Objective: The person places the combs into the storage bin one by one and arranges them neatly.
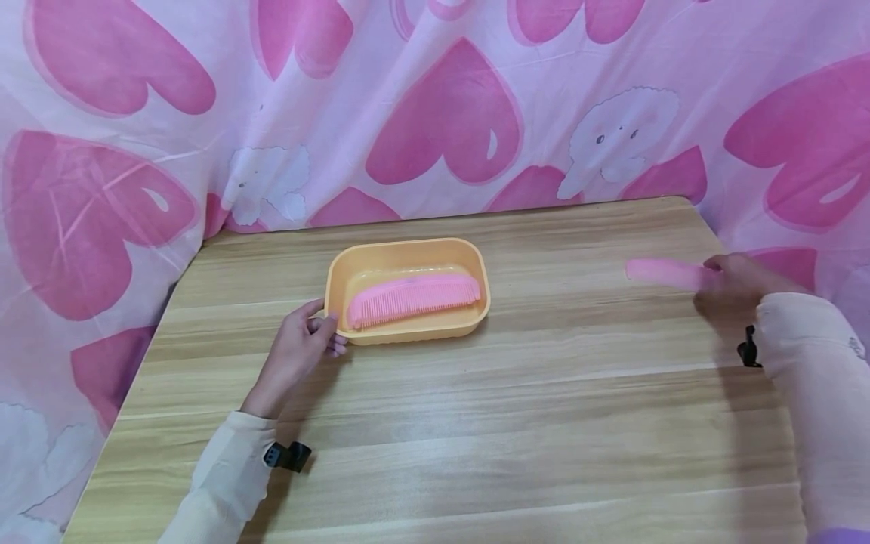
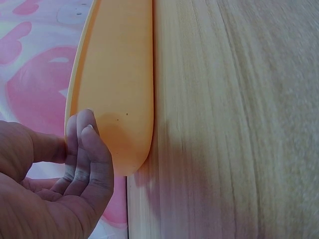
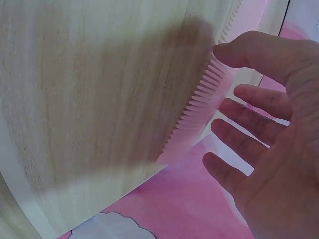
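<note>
A shallow orange plastic basin (image 1: pixel 408 338) sits left of centre on the table, with a pink comb (image 1: pixel 414 298) lying inside it. At the basin's near left corner, my left hand (image 1: pixel 295 347) grips the rim. The left wrist view shows curled fingers (image 2: pixel 89 159) of that hand against the basin's outer wall (image 2: pixel 117 64). Far to the right, a second pink comb (image 1: pixel 662 272) lies by the table's right edge. My right hand (image 1: pixel 741 283) is over its right end. In the right wrist view the thumb lies over this comb (image 3: pixel 192 117), while the other fingers are spread apart from it.
The wood-grain table (image 1: pixel 516 431) ends at the right just beyond the second comb. A pink cloth (image 1: pixel 435 106) with hearts hangs behind and at both sides. Black straps (image 1: pixel 288 456) are worn at both wrists.
</note>
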`<state>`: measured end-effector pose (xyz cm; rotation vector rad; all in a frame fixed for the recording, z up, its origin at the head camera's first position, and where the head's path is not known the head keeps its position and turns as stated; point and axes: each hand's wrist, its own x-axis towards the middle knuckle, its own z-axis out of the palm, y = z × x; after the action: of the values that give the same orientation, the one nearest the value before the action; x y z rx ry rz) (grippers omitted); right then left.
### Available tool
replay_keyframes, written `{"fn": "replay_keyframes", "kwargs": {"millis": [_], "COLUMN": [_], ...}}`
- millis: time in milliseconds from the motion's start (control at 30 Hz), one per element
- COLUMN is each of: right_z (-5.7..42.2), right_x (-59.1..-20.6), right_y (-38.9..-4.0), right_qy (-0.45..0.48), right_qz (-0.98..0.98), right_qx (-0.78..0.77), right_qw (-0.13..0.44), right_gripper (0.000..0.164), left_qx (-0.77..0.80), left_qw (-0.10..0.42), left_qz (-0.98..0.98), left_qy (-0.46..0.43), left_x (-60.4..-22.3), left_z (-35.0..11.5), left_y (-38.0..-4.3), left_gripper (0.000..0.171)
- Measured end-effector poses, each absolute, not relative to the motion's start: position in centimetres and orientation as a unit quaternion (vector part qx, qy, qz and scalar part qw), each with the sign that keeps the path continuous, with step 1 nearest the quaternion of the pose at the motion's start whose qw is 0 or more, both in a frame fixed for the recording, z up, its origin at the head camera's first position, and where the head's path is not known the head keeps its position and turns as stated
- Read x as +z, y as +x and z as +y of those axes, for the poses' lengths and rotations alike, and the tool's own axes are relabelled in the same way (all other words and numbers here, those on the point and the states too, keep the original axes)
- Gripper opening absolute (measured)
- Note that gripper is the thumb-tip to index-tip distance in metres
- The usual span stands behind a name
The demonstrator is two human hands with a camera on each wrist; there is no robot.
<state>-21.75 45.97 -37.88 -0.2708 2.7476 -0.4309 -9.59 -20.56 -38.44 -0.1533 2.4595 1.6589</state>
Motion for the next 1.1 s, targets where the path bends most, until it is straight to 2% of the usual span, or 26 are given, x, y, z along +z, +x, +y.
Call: {"fn": "replay_keyframes", "kwargs": {"millis": [67, 233, 567, 833, 1100], "right_z": [46.1, 46.0, 45.7, 44.2, 42.3], "right_x": [-38.1, -38.2, -38.2, -38.1, -37.9], "right_y": [-21.7, -21.6, -21.3, -21.1, -21.5], "right_qy": [-0.105, -0.12, -0.09, -0.087, -0.083], "right_qz": [0.969, 0.97, 0.966, 0.967, 0.969], "right_qx": [-0.149, -0.137, -0.155, -0.151, -0.148], "right_qw": [0.166, 0.159, 0.185, 0.187, 0.181], "right_gripper": [0.046, 0.046, 0.064, 0.048, 0.053], "left_qx": [0.559, 0.556, 0.532, 0.534, 0.532], "left_qw": [0.086, 0.087, 0.091, 0.091, 0.092], "left_qz": [0.823, 0.825, 0.84, 0.839, 0.84], "left_qy": [-0.052, -0.051, -0.053, -0.05, -0.055], "left_x": [-38.4, -38.2, -38.2, -38.1, -38.2], "left_z": [-20.6, -20.6, -20.8, -20.8, -20.7], "left_y": [-9.6, -9.4, -9.5, -9.6, -9.7], "left_gripper": [0.048, 0.048, 0.048, 0.049, 0.048]}}
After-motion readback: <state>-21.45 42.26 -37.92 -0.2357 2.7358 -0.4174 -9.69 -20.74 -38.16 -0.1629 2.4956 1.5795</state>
